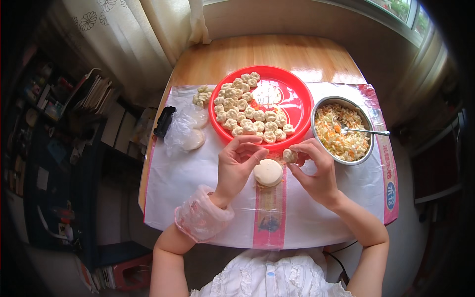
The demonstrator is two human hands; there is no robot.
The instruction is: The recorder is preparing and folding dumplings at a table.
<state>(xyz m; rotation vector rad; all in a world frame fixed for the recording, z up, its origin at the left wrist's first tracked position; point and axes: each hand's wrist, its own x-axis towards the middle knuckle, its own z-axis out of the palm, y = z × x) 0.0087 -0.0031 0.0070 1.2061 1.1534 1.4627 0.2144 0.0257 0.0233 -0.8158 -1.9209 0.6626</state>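
Observation:
Between the thumb and fingers of my right hand (313,167) is a small pleated dumpling (290,156). My left hand (239,163) is raised beside it, thumb and index finger apart, with nothing seen between them. Below and between the hands, a stack of round dough wrappers (268,172) lies on the plastic sheet (178,189). Just beyond the hands stands a red round plastic tray (306,100), its left and near parts covered with many pleated dumplings (239,105). To the right, a metal bowl (315,130) holds chopped vegetable filling (341,143) and a metal spoon (367,131).
Left of the tray lie a clear plastic bag (182,128) with pale dough rounds (195,140), a black object (164,121) and a greenish clump (202,97), perhaps dough. The wooden table (259,48) shows past the sheet. Curtains (159,29) hang behind at the left.

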